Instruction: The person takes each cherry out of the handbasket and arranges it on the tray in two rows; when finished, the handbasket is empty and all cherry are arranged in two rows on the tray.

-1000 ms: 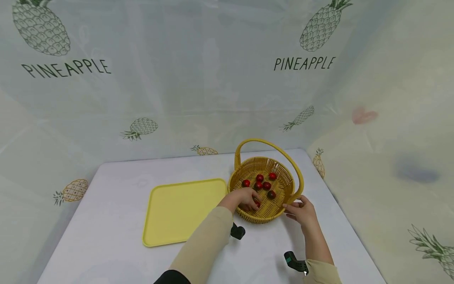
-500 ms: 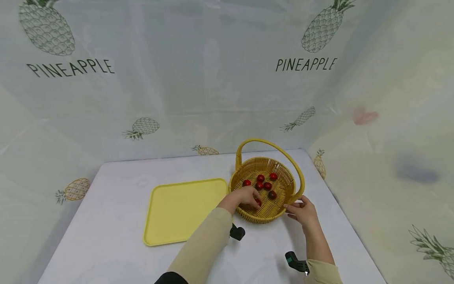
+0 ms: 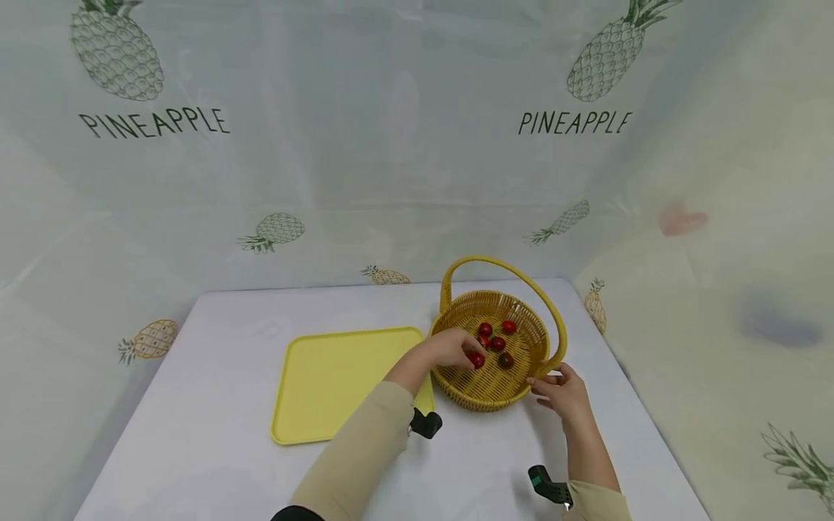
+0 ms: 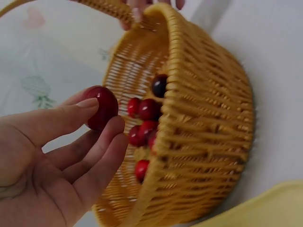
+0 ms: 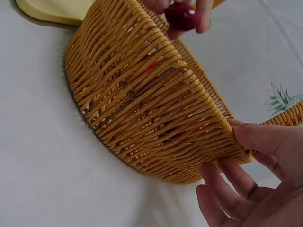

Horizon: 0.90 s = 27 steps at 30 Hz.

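A round yellow wicker basket (image 3: 478,402) with a tall arched handle stands on the table, several glossy red cherries (image 3: 498,344) inside it. My left hand (image 3: 449,349) is over the basket's left part. Between thumb and fingertips it pinches one dark red cherry (image 4: 105,111), raised clear of the others in the left wrist view. My right hand (image 3: 567,396) holds the basket's near right rim by the foot of the handle. In the right wrist view its thumb (image 5: 260,137) lies on the rim and its fingers are against the outer wall.
A flat yellow tray (image 3: 335,383) lies just left of the basket, partly covered by my left forearm. The white table (image 3: 195,434) ends at a pineapple-print curtain (image 3: 365,145) behind.
My left hand has risen a little from the basket's bottom with the pinched cherry. The head view has shifted slightly. My right hand stays on the rim.
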### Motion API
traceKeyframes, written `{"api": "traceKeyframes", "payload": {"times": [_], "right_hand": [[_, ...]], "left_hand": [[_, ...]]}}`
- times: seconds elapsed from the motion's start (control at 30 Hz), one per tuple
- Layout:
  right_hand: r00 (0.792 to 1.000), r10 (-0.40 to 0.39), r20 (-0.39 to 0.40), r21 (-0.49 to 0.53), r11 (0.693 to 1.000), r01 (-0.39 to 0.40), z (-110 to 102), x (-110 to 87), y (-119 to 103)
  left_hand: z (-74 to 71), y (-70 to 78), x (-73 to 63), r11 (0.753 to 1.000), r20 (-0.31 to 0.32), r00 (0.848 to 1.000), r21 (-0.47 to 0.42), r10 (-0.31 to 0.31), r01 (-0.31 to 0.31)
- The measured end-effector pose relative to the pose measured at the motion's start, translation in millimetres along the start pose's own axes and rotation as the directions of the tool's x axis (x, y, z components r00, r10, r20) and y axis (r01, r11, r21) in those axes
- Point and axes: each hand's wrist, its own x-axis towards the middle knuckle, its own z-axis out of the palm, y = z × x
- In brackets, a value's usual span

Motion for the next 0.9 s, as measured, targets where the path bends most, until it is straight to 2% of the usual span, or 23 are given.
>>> {"api": "traceKeyframes", "payload": {"times": [0.3, 0.47, 0.63, 0.77, 0.9], "right_hand": [[1.0, -0.015, -0.002, -0.029, 0.999, 0.015, -1, 2.3, 4], [1.0, -0.018, 0.001, -0.034, 0.999, 0.018, -1, 2.7, 5], [1.0, -0.016, -0.002, -0.039, 0.999, 0.016, -1, 2.6, 5], [1.0, -0.014, -0.003, -0.04, 0.999, 0.014, 0, 2.1, 4], [1.0, -0.012, -0.007, -0.042, 0.999, 0.011, 0, 1.4, 3]], "left_hand": [[-21.7, -1.2, -20.4, 0.998, -0.016, 0.998, 0.005, 0.066, -0.066], [-30.1, -3.5, -33.0, 0.998, -0.063, 0.996, -0.025, 0.06, -0.062], [-36.0, -14.2, -43.6, 0.99, -0.121, 0.993, -0.136, 0.013, -0.03], [-40.4, -25.1, -50.8, 0.963, -0.15, 0.988, -0.267, -0.023, -0.018], [-43.4, -35.2, -55.8, 0.938, -0.176, 0.983, -0.345, -0.054, -0.01]]}}
